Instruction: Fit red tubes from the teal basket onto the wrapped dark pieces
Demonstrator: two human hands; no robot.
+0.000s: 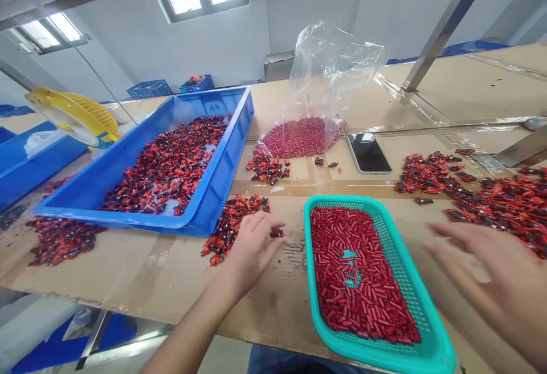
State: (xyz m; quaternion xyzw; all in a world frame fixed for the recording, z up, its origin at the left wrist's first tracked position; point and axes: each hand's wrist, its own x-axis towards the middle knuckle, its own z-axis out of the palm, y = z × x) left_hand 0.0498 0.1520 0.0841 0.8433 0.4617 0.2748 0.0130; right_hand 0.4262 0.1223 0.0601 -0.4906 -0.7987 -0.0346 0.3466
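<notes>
Left hand [254, 246] pinching a small dark-and-red part [277, 233] between thumb and fingertips, left of the green mesh basket [384, 358] of short red tubes [363, 311], beside a red-and-black pile [233, 223]. Right hand [491, 274] blurred, fingers loosely spread, right of basket, near the bigger red-and-black heap [508, 203]. Smartphone [369, 154] lies flat beyond basket.

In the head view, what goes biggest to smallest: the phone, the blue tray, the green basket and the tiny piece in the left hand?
1. Blue tray
2. Green basket, though being nearer the camera makes it look bigger
3. Phone
4. Tiny piece, partly hidden by fingers
</notes>
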